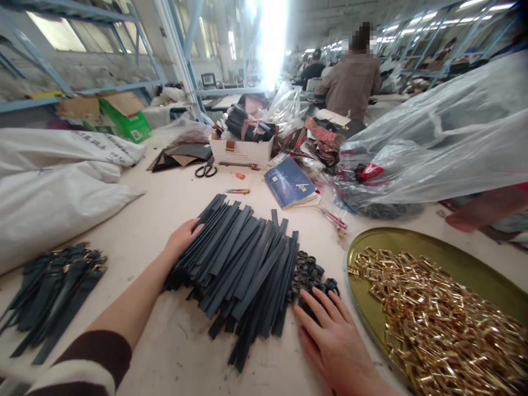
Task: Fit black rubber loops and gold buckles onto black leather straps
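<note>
A loose pile of dark strips (243, 253) that look like leather lies on the table in front of me. My left hand (183, 239) rests against the pile's left side, fingers laid along it and partly hidden by the strips. To the right of the pile is a heap of small black loops (307, 267). My right hand (330, 335) lies over the near part of these loops, open, its fingers spread and pointing away from me. Beside it, a round gold-coloured tray (371, 234) holds many gold metal buckles (449, 313).
Straps with gold fittings (61, 286) lie at the left, near white sacks (53, 203). Farther back are scissors (205, 169), a cutter (238, 191), a blue booklet (290, 182), and a white box (241, 151). Clear plastic (433, 137) covers the right; a person (350, 80) sits beyond.
</note>
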The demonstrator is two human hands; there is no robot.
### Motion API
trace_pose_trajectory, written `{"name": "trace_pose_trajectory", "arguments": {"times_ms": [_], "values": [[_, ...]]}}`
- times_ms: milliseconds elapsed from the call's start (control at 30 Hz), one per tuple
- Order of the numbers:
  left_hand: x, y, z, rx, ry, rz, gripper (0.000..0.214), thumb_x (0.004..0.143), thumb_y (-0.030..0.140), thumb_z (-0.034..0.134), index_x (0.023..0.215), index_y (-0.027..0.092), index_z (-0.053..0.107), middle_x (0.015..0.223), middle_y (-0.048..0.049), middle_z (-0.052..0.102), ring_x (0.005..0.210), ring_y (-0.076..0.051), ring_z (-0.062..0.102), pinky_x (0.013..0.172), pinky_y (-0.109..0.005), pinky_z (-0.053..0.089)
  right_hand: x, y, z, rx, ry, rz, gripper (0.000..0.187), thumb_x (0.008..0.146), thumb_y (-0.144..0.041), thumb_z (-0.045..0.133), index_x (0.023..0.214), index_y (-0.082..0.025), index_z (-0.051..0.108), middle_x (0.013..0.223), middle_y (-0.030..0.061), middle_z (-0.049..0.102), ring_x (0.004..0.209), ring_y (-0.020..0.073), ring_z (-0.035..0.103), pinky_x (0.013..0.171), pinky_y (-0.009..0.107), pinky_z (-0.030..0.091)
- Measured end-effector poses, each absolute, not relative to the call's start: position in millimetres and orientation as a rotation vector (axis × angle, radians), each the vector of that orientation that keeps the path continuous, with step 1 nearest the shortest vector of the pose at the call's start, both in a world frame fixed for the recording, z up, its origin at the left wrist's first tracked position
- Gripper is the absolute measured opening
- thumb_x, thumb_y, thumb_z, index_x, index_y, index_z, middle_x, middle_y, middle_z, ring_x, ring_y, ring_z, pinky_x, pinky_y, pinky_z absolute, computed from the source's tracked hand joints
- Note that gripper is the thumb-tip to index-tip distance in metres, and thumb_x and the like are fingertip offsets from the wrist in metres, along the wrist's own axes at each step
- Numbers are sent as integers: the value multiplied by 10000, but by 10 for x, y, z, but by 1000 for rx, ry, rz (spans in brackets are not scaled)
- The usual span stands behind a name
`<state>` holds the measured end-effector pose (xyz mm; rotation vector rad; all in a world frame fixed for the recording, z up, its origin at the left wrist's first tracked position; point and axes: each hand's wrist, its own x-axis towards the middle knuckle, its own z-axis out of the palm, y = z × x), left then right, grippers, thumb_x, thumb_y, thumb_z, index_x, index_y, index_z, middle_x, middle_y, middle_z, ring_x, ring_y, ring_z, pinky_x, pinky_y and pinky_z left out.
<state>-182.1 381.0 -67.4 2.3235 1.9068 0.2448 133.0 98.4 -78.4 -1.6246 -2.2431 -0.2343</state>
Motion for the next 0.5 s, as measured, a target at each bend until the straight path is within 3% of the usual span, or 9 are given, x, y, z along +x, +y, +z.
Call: {"name": "trace_pose_trajectory", "arguments": {"times_ms": [133, 300, 500], "values": [[-1543, 3660, -691, 2360, 1847, 195, 494, 861, 427, 286, 1211, 138, 478, 1266, -48, 505, 1150, -162, 442, 960, -244, 325, 1376, 888, -769, -1657, -2118, -240, 222, 777, -278, 532, 967, -254, 644, 1141, 70, 606, 1078, 273, 498, 941, 479, 318], [-1505, 3442, -466, 2319, 1954, 124, 417, 826, 432, 376, 1014, 135, 599, 1028, -79, 639, 949, -193, 573, 803, -254, 424, 1495, 652, -753, -1519, -2249, -341, 318, 789, -284, 526, 1100, -252, 579, 1205, 58, 569, 1121, 259, 480, 955, 441, 314], [-1451, 2919, -80, 2352, 2157, 134, 299, 843, 332, 372, 919, 165, 609, 934, -84, 651, 865, -202, 597, 734, -276, 435, 1591, 387, -796, -1322, -2208, -482, 339, 798, -297, 504, 1125, -224, 558, 1104, 46, 633, 1037, 221, 546, 942, 380, 319]]}}
